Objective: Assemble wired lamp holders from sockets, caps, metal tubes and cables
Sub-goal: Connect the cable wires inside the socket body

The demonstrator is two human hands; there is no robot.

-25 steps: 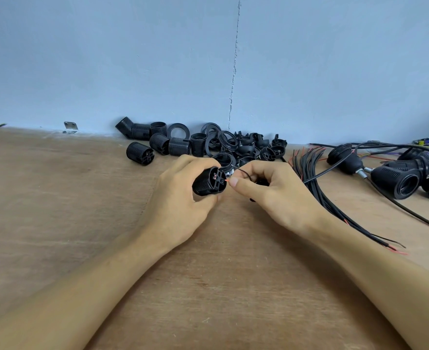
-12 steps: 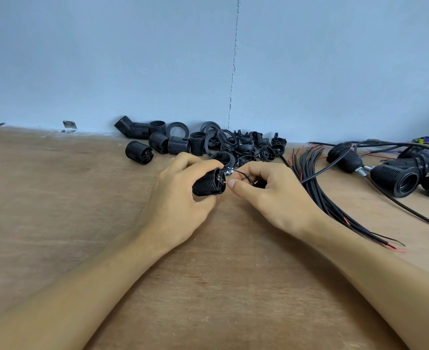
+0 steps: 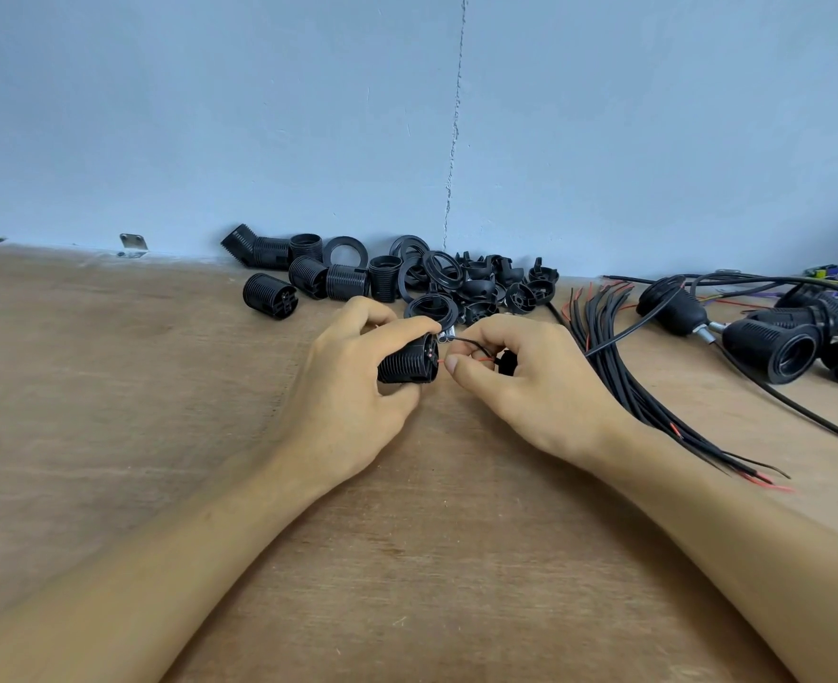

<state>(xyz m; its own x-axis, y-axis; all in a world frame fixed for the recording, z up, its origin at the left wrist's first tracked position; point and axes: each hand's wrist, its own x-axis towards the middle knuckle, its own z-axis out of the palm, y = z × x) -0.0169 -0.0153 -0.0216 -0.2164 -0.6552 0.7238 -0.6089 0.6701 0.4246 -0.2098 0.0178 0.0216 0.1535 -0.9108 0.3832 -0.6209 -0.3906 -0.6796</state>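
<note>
My left hand (image 3: 353, 386) grips a black ribbed socket (image 3: 407, 364) lying sideways, its terminal end facing right. My right hand (image 3: 525, 382) pinches a thin red wire (image 3: 476, 359) that reaches the socket's end face; a thin black wire (image 3: 466, 341) arcs just above it. Both belong to a black cable (image 3: 624, 332) that runs off to the right. A small black part (image 3: 506, 362) shows inside my right palm, mostly hidden. Both hands rest on the wooden table (image 3: 407, 559).
A pile of loose black sockets, rings and caps (image 3: 407, 281) lies against the blue wall. A bundle of black cables (image 3: 619, 362) fans out right of my hands. Several assembled lamp holders (image 3: 772, 347) with cables sit at the far right.
My right hand has worked the wire ends at the socket's end face; the red wire now shows between my fingertips and the socket. Both hands stayed in nearly the same place.
</note>
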